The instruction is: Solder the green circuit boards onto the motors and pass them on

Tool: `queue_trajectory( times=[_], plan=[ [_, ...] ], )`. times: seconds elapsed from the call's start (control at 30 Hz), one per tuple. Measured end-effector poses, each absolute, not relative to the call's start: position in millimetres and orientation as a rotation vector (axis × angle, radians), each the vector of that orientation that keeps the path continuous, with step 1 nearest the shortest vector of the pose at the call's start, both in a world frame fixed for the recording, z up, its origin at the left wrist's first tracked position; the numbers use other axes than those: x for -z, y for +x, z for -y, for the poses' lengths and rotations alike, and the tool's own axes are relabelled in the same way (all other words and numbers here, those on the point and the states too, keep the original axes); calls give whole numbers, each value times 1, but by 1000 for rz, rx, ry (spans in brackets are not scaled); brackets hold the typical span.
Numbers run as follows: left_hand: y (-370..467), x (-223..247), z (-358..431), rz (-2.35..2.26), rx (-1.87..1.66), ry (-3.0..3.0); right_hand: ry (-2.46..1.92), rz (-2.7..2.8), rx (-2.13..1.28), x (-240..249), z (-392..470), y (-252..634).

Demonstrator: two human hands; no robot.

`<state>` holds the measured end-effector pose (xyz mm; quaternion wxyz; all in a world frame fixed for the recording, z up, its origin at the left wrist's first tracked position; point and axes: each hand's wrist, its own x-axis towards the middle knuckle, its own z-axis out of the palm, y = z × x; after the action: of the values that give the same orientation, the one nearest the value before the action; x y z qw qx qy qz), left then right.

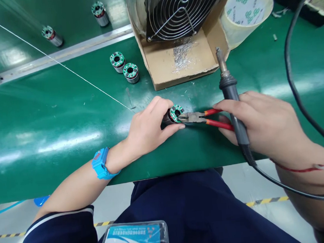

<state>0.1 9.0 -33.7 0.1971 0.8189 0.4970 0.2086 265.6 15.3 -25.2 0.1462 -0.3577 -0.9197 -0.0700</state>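
My left hand (151,127) is closed around a small motor stator with a ring-shaped green circuit board (175,113) on its end, tilted toward the right. Red-handled side cutters (195,117) are in my right hand (264,123), their jaw tips at the board's right edge. That same hand also carries a soldering iron (234,105), its tip pointing up and away from the board. A thin white wire (93,85) stretches from the upper left to the back of my left hand; whether the fingers touch it I cannot tell.
Two similar stators (131,72) stand beyond my left hand, others (100,14) on the far strip behind a metal rail (90,45). A cardboard box (164,75) holds a fan (183,9) and metal clippings (183,55). Tape (239,31) stands right of it; the iron's cable (295,86) loops at right.
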Motion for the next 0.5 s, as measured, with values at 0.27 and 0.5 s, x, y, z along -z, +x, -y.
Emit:
queue_trajectory(
  times=[0.27, 0.5],
  plan=[
    [-26, 29, -35, -1464, -963, 2181, -1523, 2354, 427, 32, -31, 253],
    [-81, 25, -155, -1777, -1091, 1927, -1682, 2281, 207, 39, -54, 244]
  ],
)
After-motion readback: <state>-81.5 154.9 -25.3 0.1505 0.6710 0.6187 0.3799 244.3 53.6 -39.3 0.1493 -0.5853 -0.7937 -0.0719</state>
